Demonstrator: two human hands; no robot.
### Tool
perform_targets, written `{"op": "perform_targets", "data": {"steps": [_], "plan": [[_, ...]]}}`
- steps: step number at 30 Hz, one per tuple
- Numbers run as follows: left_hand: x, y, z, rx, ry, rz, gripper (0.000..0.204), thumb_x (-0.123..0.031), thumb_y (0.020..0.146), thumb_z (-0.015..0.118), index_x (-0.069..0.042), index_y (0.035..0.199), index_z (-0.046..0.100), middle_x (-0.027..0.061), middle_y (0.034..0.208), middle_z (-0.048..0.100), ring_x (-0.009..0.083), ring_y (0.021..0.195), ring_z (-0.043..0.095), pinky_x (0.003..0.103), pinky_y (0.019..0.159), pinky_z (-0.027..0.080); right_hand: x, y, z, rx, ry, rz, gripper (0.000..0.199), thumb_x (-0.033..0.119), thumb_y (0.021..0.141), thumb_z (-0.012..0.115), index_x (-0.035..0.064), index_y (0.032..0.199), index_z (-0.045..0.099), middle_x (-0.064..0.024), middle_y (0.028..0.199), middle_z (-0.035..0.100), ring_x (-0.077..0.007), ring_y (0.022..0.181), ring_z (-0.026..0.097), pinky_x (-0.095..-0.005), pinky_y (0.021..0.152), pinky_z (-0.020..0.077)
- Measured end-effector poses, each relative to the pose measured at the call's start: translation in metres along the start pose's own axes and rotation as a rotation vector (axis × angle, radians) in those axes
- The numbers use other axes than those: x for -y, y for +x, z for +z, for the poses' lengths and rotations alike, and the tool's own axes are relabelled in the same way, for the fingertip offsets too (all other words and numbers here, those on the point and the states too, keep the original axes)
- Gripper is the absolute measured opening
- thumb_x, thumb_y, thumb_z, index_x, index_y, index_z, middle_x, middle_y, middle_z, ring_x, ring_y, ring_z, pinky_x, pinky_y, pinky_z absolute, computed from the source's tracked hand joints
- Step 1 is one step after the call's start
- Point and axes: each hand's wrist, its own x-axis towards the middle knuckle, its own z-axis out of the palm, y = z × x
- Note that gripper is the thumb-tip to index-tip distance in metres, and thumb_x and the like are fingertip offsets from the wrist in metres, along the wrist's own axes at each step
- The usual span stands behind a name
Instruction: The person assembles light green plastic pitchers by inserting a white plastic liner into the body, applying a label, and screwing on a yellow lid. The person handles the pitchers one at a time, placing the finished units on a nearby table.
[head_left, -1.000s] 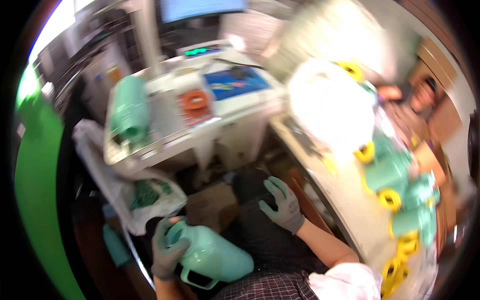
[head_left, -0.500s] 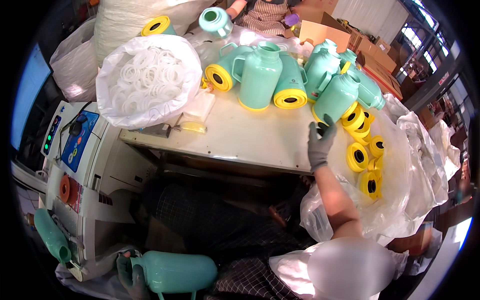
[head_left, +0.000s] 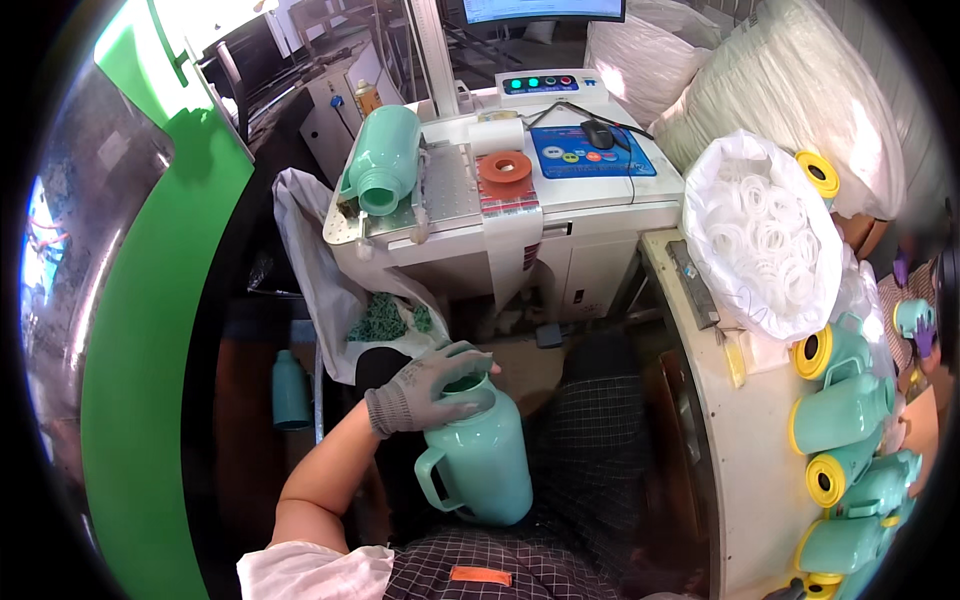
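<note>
A teal thermos jug rests on my lap, its neck up and its handle to the left. My left hand, in a grey glove, is closed round the jug's neck and covers part of its mouth. At the lower right rim a small dark grey shape, perhaps gloved fingers of my right hand, shows beside a yellow ring; the rest is out of the picture. Another teal jug lies in the machine's holder ahead, mouth toward me. Several jugs with yellow bases stand or lie on the table to the right.
An orange-red tape roll sits on the white machine. A bag of white rings stands on the table. Below the machine, a sack holds green scraps. A co-worker's purple-gloved hand holds a jug at far right.
My view has swung to the left, bringing the machine ahead and the table to the right. My left hand still grips the jug's neck. My right hand has nearly left the picture.
</note>
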Motion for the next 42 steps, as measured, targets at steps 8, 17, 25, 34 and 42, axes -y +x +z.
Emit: {"op": "perform_targets", "data": {"steps": [8, 17, 25, 34, 42], "plan": [[0.023, -0.028, 0.016, -0.458, -0.536, -0.151, 0.053, -0.013, 0.091, 0.081, -0.007, 0.14, 0.062, 0.0073, 0.126, 0.062, 0.0153, 0.115, 0.059, 0.033, 0.105, 0.049, 0.254, 0.019, 0.0, -0.014, 1.709, -0.457, 0.038, 0.024, 0.109, 0.055, -0.0043, 0.134, 0.058, -0.0133, 0.129, 0.063, -0.0231, 0.113, 0.062, -0.0377, 0.1, 0.0529], [0.078, -0.074, 0.075, -0.866, -0.287, -0.213, 0.039, -0.025, 0.117, 0.043, 0.001, 0.145, 0.053, 0.0098, 0.129, 0.065, 0.0183, 0.111, 0.066, 0.032, 0.1, 0.054, 0.419, -0.102, -0.042, 0.079, 1.607, -0.409, 0.028, 0.013, 0.101, 0.071, -0.0022, 0.125, 0.068, -0.0099, 0.107, 0.064, -0.0227, 0.102, 0.063, -0.0378, 0.091, 0.0537], [0.134, -0.055, 0.153, -0.881, -0.841, -0.351, 0.039, -0.026, 0.117, 0.045, 0.001, 0.144, 0.053, 0.0108, 0.125, 0.071, 0.0209, 0.108, 0.07, 0.034, 0.097, 0.057, 0.41, -0.098, -0.048, 0.14, 1.44, -0.694, 0.045, 0.027, 0.106, 0.063, -0.0038, 0.139, 0.065, -0.0222, 0.122, 0.067, -0.0328, 0.107, 0.064, -0.0427, 0.095, 0.0533], [0.093, -0.041, 0.166, -0.765, -1.39, -0.426, 0.04, -0.034, 0.118, 0.041, -0.002, 0.127, 0.065, 0.0052, 0.114, 0.072, 0.0145, 0.105, 0.068, 0.03, 0.094, 0.055, 0.421, -0.092, -0.19, -0.226, 1.729, -1.262, 0.059, 0.039, 0.091, 0.081, -0.0052, 0.13, 0.071, -0.0118, 0.103, 0.059, -0.0248, 0.092, 0.059, -0.0342, 0.079, 0.0502], [0.082, -0.053, 0.149, -0.689, -1.476, -0.452, 0.044, -0.038, 0.116, 0.043, -0.002, 0.129, 0.064, 0.0082, 0.114, 0.073, 0.0188, 0.107, 0.069, 0.035, 0.098, 0.054, 0.414, -0.107, -0.172, 0.046, 1.803, -1.328, 0.059, 0.042, 0.097, 0.073, -0.0058, 0.133, 0.07, -0.0109, 0.101, 0.058, -0.0233, 0.089, 0.057, -0.0342, 0.078, 0.0497]]}}
